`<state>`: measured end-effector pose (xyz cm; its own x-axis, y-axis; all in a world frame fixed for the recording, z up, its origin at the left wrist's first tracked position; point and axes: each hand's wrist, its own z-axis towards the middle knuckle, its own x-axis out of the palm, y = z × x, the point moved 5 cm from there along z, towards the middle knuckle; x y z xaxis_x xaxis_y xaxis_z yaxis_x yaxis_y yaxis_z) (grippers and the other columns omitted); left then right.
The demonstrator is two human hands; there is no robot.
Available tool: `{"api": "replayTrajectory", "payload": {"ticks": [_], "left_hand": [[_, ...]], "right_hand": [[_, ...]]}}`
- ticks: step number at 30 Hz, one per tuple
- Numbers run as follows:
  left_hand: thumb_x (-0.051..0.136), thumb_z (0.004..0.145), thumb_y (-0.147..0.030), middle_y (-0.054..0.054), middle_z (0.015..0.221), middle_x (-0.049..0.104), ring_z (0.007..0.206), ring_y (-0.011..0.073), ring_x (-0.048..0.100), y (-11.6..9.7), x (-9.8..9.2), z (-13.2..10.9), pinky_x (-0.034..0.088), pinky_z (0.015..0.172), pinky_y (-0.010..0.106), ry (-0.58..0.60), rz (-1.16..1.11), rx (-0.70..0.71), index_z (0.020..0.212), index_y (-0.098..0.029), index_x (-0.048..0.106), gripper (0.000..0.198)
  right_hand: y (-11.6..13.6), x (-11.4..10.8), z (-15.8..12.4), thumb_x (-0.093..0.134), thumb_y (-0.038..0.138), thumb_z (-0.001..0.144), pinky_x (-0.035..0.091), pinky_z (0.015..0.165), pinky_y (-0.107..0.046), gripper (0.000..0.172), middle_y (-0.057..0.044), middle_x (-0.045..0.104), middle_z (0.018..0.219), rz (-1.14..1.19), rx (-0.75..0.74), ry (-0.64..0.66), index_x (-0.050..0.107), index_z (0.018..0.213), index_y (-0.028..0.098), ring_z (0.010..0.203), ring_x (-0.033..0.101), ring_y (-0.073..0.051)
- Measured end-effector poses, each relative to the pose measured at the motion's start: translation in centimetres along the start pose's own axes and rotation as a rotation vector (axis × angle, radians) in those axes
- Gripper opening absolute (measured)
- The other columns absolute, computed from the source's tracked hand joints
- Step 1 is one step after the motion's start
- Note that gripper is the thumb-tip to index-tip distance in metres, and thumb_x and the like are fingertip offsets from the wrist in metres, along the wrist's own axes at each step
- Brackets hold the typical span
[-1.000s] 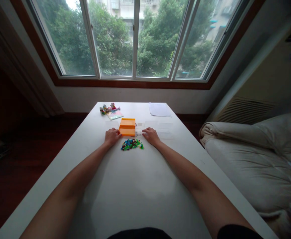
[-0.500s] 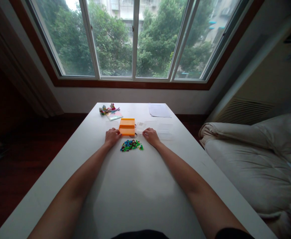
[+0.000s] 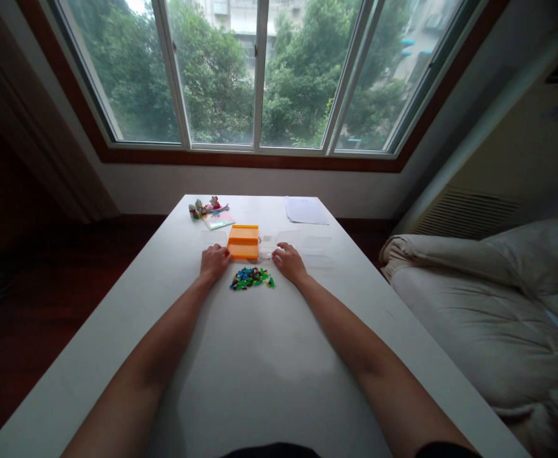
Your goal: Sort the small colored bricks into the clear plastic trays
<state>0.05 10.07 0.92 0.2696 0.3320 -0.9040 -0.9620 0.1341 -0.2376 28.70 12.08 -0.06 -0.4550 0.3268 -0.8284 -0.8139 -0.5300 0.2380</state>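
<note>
An orange plastic tray (image 3: 244, 249) with a raised ridge across it lies on the white table. My left hand (image 3: 215, 261) rests at its near left corner, fingers curled and pinching the edge. To the tray's right is a small clear plastic box (image 3: 267, 247), faint against the table. My right hand (image 3: 288, 261) is at that box's right side, thumb and forefinger a little apart, with nothing visible between them. Just in front of the tray, between my forearms, lies a pile of small blue, green and brown toy bricks (image 3: 250, 278).
Small toy figures (image 3: 205, 207) stand at the table's far left, beside a colourful card (image 3: 219, 219). White paper sheets (image 3: 306, 210) lie far right. Clear plastic containers (image 3: 314, 248) are right of my right hand. A cushioned sofa (image 3: 479, 305) flanks the table.
My right fingers have lifted and parted slightly at the clear box. A whitish piece there looks lower and fainter. My left hand and the tray stay in place.
</note>
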Motion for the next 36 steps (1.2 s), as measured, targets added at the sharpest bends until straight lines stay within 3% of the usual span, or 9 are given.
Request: {"api": "replayTrajectory", "payload": {"ticks": [9,15,22,25,29,36], "left_hand": [[0.055,0.090,-0.038,0.009,0.105,0.067,0.098,0.0250,0.060,0.2,0.3,-0.2,0.042,0.094,0.040,-0.006,-0.038,0.035,0.096,-0.024,0.073,0.024],[0.053,0.091,-0.031,0.007,0.117,0.068,0.112,0.0264,0.059,0.6,-0.1,-0.9,0.023,0.115,0.051,-0.032,-0.068,0.069,0.116,-0.028,0.069,0.030],[0.053,0.088,-0.021,0.005,0.111,0.071,0.110,0.0245,0.060,1.3,-0.7,-1.1,0.025,0.115,0.049,-0.040,-0.128,0.025,0.122,-0.028,0.066,0.037],[0.052,0.088,-0.019,0.004,0.108,0.072,0.107,0.0237,0.061,1.3,-0.8,-1.1,0.027,0.114,0.047,-0.056,-0.120,0.038,0.118,-0.028,0.068,0.035],[0.052,0.088,-0.018,0.004,0.108,0.072,0.107,0.0232,0.062,1.4,-0.6,-0.9,0.034,0.110,0.044,-0.048,-0.115,0.060,0.110,-0.028,0.072,0.031],[0.053,0.090,-0.025,0.005,0.115,0.072,0.111,0.0239,0.062,1.2,-0.1,-0.9,0.033,0.111,0.046,-0.029,-0.120,0.064,0.111,-0.027,0.072,0.027]], "right_hand": [[0.1,0.1,-0.2,0.059,0.027,0.092,0.044,0.102,-0.038,0.014,-0.008,0.059,0.127,0.008,0.018,0.017,0.073,0.098,0.025,0.114,0.055,-0.023],[-0.2,-2.0,-0.3,0.057,0.029,0.093,0.043,0.099,-0.038,0.023,-0.009,0.062,0.121,0.030,0.058,-0.053,0.070,0.111,0.024,0.110,0.056,-0.024],[-6.1,-6.5,-2.0,0.045,0.022,0.092,0.040,0.088,-0.035,0.026,-0.012,0.066,0.096,-0.190,0.460,-0.280,0.071,0.096,0.016,0.092,0.055,-0.025],[-8.3,-6.4,-2.7,0.046,0.020,0.091,0.039,0.082,-0.033,0.026,-0.012,0.067,0.093,-0.239,0.585,-0.226,0.072,0.091,0.017,0.089,0.057,-0.024],[-9.5,-5.1,-3.0,0.049,0.022,0.089,0.038,0.080,-0.032,0.024,-0.008,0.072,0.090,-0.196,0.631,-0.083,0.073,0.089,0.021,0.086,0.060,-0.022],[-10.1,-5.0,-2.9,0.049,0.023,0.088,0.040,0.079,-0.030,0.024,-0.006,0.074,0.093,-0.178,0.605,-0.096,0.074,0.091,0.022,0.085,0.063,-0.021]]}}
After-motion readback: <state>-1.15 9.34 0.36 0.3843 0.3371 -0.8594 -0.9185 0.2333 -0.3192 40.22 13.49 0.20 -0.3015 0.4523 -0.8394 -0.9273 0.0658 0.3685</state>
